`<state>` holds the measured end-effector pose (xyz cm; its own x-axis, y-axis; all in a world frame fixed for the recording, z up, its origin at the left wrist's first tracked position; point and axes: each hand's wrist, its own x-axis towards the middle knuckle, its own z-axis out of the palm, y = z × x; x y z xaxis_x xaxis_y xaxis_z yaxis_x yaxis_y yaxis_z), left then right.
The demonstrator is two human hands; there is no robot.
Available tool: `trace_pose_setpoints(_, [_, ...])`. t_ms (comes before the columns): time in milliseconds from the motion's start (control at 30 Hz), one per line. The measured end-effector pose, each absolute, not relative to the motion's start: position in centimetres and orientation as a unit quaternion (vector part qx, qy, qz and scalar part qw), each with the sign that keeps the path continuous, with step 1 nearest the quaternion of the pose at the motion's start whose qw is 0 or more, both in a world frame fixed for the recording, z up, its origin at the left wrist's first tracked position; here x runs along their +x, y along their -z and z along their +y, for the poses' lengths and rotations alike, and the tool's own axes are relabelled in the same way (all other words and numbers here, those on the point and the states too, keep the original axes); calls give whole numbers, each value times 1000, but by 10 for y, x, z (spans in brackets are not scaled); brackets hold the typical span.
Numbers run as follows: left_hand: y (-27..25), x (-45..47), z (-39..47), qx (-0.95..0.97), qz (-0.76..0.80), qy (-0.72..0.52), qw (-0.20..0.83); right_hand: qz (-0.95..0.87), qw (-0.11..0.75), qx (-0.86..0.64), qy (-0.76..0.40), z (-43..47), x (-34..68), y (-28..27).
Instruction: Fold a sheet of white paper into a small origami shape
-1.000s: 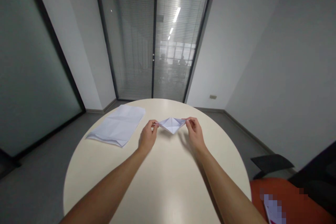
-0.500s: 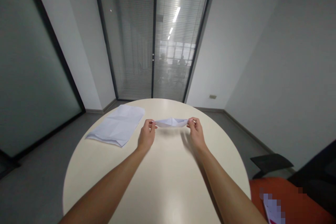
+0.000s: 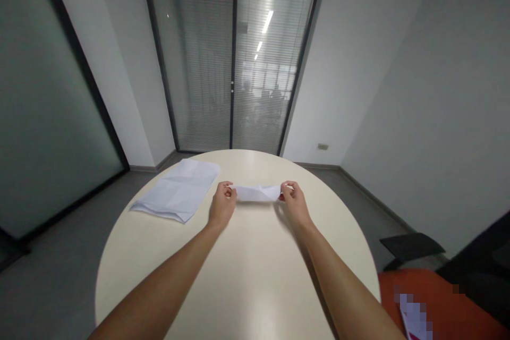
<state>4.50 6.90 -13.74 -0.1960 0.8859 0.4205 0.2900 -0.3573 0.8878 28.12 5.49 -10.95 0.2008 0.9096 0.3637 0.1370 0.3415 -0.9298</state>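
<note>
A folded piece of white paper (image 3: 255, 193) is stretched between my hands, just above the far half of the round table. My left hand (image 3: 223, 203) pinches its left end between thumb and fingers. At the right end, my right hand (image 3: 294, 202) grips the paper the same way. The strip is long and narrow, with a small crease or peak near its middle. My fingers cover both of its tips. To the left of my left hand lies a stack of creased white paper sheets (image 3: 179, 188).
The round cream table (image 3: 247, 276) fills the middle of the view. At the lower right stands an orange chair (image 3: 450, 303) with a black armrest (image 3: 413, 247) close to the table edge. Glass doors with blinds (image 3: 263, 64) are beyond the table.
The folded paper has turned so a broader flat face shows, and it sits slightly lower. My right hand has shifted a little to the left; both hands keep their hold.
</note>
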Motion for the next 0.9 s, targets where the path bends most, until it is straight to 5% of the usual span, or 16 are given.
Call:
trace_pose_setpoints(267, [122, 49, 47, 726, 475, -495, 35, -558, 593, -455, -360, 56, 279, 113])
trace_pose_setpoints(667, [123, 50, 48, 779, 479, -400, 63, -584, 532, -462, -404, 60, 281, 128])
trace_pose_setpoints(900, [122, 53, 44, 801, 465, -370, 75, -673, 451, -541, -228, 52, 285, 121])
